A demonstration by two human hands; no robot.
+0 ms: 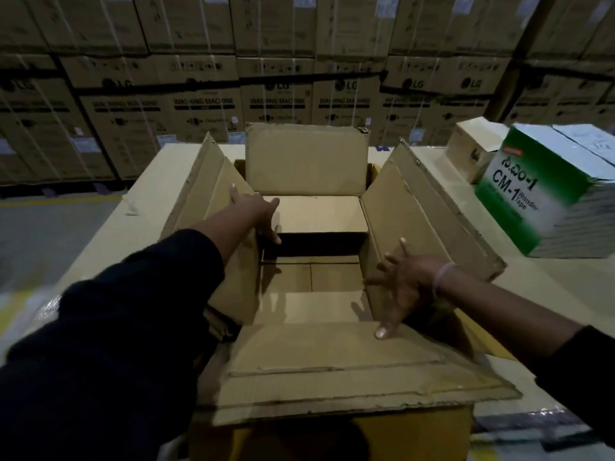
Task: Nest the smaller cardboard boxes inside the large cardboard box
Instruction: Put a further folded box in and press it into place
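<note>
**On bench: large box open, hands on flaps**

At centre, large cardboard box sits w/ all flaps up. Your left hand presses left flap, fingers straight; right hand splayed flat on right flap. Green-white box to the right.

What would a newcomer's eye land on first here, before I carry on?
The large brown cardboard box at centre, its four flaps spread wide, with both hands inside the opening: the left hand against the left flap, the right hand with fingers splayed at the right wall. Next, the green-and-white printed carton at right, with a small plain cardboard box behind it.
</note>
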